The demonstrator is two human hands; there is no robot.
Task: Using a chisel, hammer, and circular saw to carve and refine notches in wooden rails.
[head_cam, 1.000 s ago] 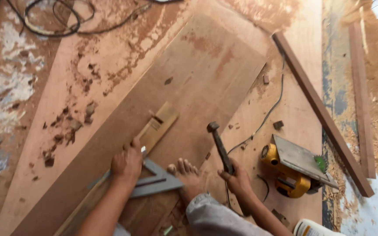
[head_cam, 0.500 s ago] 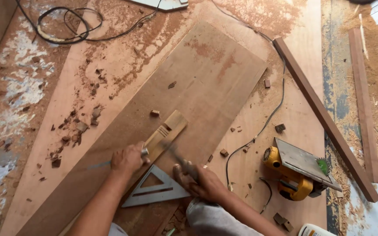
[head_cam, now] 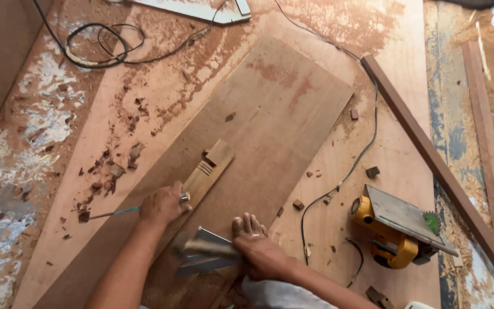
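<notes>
Sawdust and wood chips cover the plywood floor (head_cam: 144,114) where a long board (head_cam: 270,131) lies slantwise. Your left hand (head_cam: 163,205) has its fingers closed around a chisel (head_cam: 185,198), held against a notched wood strip (head_cam: 204,174) near the board's middle. Your right hand (head_cam: 261,254) grips a blurred tool handle over a metal square (head_cam: 204,260); your bare toes (head_cam: 248,224) rest just beyond it. Right of you sits a yellow circular saw (head_cam: 393,229).
</notes>
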